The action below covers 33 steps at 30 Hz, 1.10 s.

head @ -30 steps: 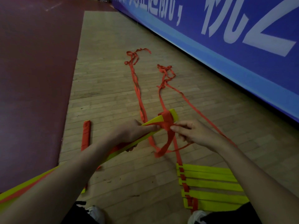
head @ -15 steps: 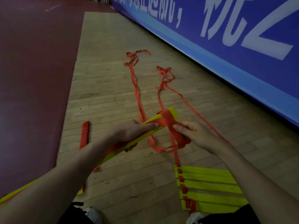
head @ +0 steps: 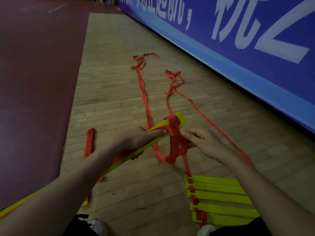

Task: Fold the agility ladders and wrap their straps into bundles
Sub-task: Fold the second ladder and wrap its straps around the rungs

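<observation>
My left hand (head: 136,142) grips a stack of folded yellow ladder rungs (head: 181,119) held above the floor, thumb pressing the red strap wound around its far end. My right hand (head: 202,142) pinches that red strap (head: 175,143) just right of the stack, where it hangs in a loose loop. Two long red strap runs (head: 144,97) trail away across the wooden floor to tangled ends. A second folded set of yellow rungs (head: 221,198) lies on the floor under my right forearm.
A wrapped red bundle (head: 89,142) lies on the floor to the left, by the edge of the dark red floor (head: 34,82). A blue banner wall (head: 238,48) runs along the right. My shoes (head: 97,225) show at the bottom.
My right hand has carried the strap loop down under the stack and come back up beside the wrap. The left hand keeps holding the rungs in about the same place.
</observation>
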Tool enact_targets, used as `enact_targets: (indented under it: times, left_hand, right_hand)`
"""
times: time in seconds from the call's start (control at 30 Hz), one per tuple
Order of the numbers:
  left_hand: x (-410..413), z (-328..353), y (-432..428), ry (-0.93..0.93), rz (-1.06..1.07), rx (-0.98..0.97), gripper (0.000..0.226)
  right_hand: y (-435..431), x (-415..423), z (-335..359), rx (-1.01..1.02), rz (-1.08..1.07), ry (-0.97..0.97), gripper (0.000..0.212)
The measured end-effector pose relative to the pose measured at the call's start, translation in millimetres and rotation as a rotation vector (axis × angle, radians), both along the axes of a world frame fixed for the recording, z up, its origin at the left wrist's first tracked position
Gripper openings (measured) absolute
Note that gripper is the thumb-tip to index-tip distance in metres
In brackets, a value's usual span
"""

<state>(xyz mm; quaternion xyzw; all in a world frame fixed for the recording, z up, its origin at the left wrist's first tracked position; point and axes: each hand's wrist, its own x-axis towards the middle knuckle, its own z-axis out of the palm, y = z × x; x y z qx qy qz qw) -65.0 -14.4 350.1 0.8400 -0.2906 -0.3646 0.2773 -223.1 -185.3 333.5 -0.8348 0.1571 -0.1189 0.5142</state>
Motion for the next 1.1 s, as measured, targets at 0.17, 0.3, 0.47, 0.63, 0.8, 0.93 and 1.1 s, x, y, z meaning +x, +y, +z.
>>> enact_targets:
  times: [0.17,0.3,0.47,0.63,0.8,0.93,1.1]
  left_hand:
    - [-2,-1,0,0.010,-0.037,0.055,0.085]
    - [0,2,1,0.003,-0.046,0.092,0.083]
    - [-3,7,1,0.057,-0.077,0.098,0.086]
    - [-7,8,3,0.162,-0.102,0.063,0.090]
    - [-5,14,5,0.236,-0.102,0.058,0.090]
    - [-5,18,7,0.170,-0.129,0.097,0.094]
    - [-5,19,8,0.113,-0.207,0.163,0.096]
  right_hand:
    - [-5,-5,7,-0.553,0.015,-0.043,0.022]
    - [-16,-7,9,-0.248,-0.006,-0.071,0.022]
    - [-27,-3,5,-0.193,-0.101,-0.087,0.025]
    - [-19,7,-3,-0.268,-0.154,-0.110,0.026]
    - [-9,18,-1,0.460,-0.261,-0.262,0.032]
    - [-18,4,-4,0.717,-0.017,0.284,0.040]
    - [-24,-4,-12,0.649,0.293,0.628,0.046]
